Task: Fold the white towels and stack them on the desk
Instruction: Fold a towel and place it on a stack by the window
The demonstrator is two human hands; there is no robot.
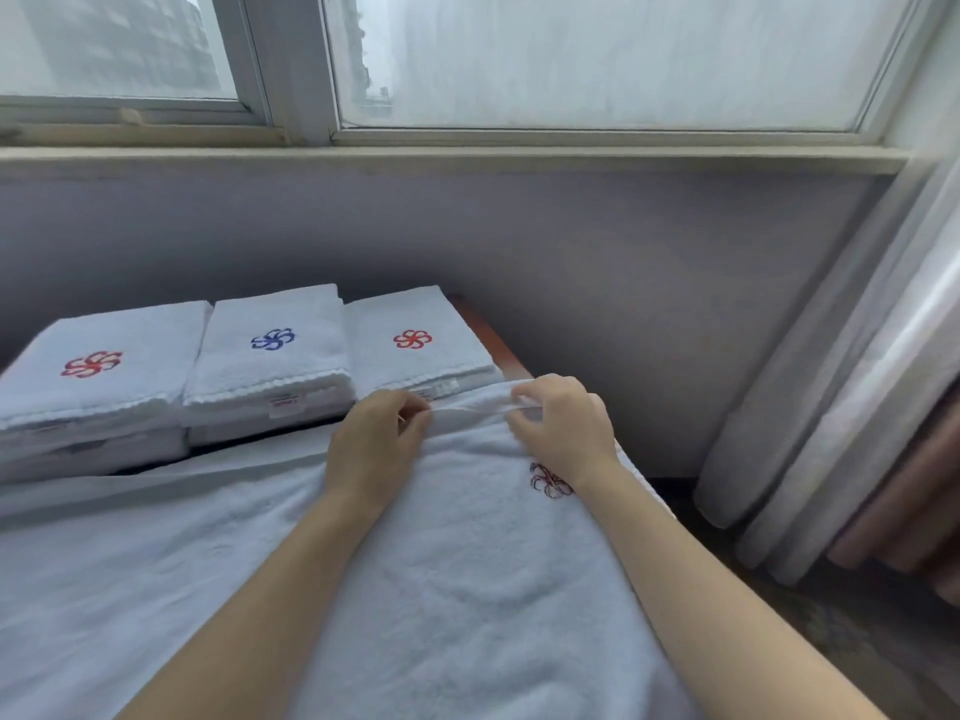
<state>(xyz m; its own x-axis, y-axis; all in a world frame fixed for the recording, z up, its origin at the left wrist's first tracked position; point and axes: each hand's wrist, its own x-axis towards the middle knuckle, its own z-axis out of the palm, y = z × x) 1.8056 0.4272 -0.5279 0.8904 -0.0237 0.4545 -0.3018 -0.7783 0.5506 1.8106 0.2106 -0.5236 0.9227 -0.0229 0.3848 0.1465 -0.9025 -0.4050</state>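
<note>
- Window (571,59) with a pale frame runs across the top; grey wall (623,283) below the sill (467,158).
- Curtain (857,433) hangs in folds at the far right, white layers with a brownish one behind.
- Desk (493,335): only a reddish-brown strip shows, at the right of the folded piles.
- Three piles of folded white towels stand side by side along the far edge, touching or nearly so: left pile (98,366) with a red flower mark on top, middle pile (270,345) with a blue one, right pile (410,345) with a red one. Small labels show at the near edges (text too small to read).
- Spread towel (467,589) lies flat in front of the piles and covers most of the near surface; a red flower mark (550,480) sits near its far right end, partly under the right wrist.
- Left hand (374,439): fingers curled, pinching the far hem of the spread towel, just beside the right pile.
- Right hand (561,423): fingers curled, pinching the same hem, a little to the right.
- Hem is lifted slightly and stretched between the two hands; both forearms reach over the towel.
</note>
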